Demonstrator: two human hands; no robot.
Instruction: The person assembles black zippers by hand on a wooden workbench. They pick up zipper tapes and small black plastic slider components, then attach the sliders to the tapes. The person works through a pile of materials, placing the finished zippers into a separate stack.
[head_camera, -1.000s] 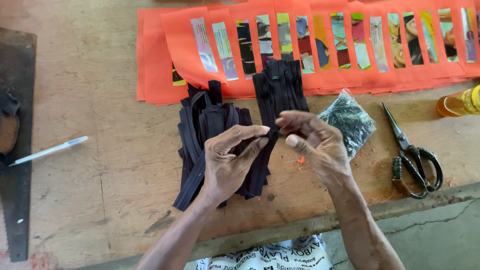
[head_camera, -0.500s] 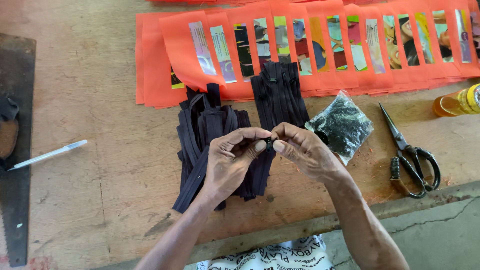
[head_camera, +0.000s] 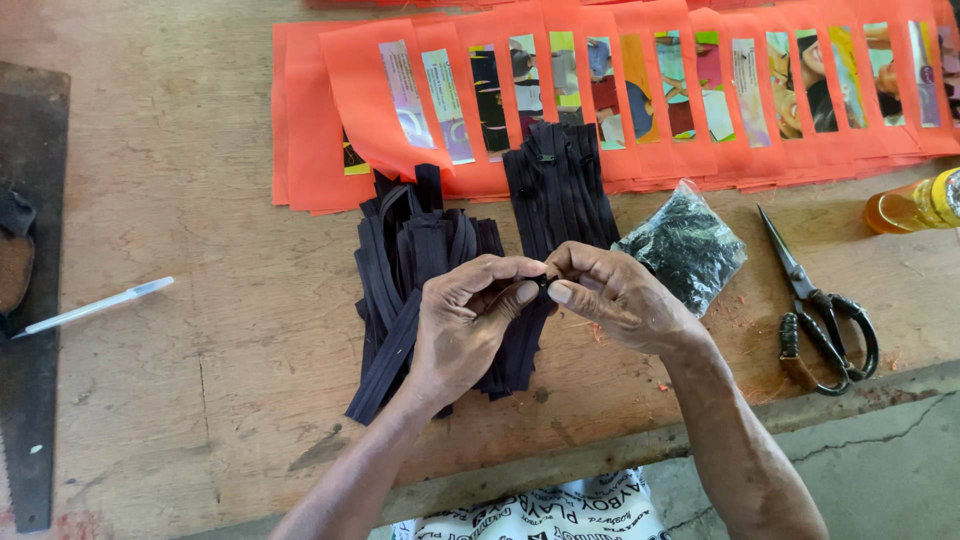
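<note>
- Left hand (head_camera: 462, 325) and right hand (head_camera: 612, 297) pinch one small black zipper slider (head_camera: 542, 287), grips closed, above the black zipper-tape pile (head_camera: 420, 270).
- Bare wooden worktop (head_camera: 200, 250) lies open leftward; its front edge runs near the wrists.

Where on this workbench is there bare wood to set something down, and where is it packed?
Bare wood lies between the white pen and the black zipper strips, and above the pen, left of the orange fabric pieces. Crowded: both hands, left hand and right hand, meet over the strips, with the plastic bag and scissors close by.
</note>
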